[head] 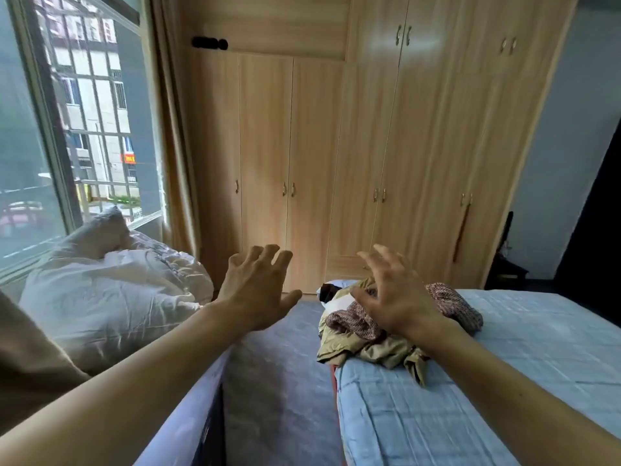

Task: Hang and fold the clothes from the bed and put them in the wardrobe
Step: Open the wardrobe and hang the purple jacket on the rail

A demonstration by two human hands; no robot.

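Head view looks down two bare forearms stretched forward, both hands empty with fingers spread apart and slightly hooked. The heap of clothes (369, 344) lies at centre right of the frame, on the near left edge of the bed (504, 364) with the pale blue sheet. An olive garment (383, 353) is crumpled underneath, with one corner hanging over the bed's edge, and a reddish patterned knit (353, 321) is draped over it. The heap's long axis runs roughly across the frame, from the bed's edge rightward. The right hand (393, 294) overlaps the heap in the picture and is clearly the nearer one. Whether its palm touches the knit cannot be told. The left hand (258, 287) hovers left of the heap, over the grey-blue floor strip (279, 364) beside the bed, so it would have to swing rightward to help gather. Nothing stands between either hand and the clothes. Beyond them, filling the upper centre and right of the frame, is the wooden wardrobe (369, 146) with every door closed, so a door will likely need opening before anything goes in. At lower left a rumpled white duvet (111, 297) lies below the window (33, 129), with a beige curtain (171, 146) alongside.
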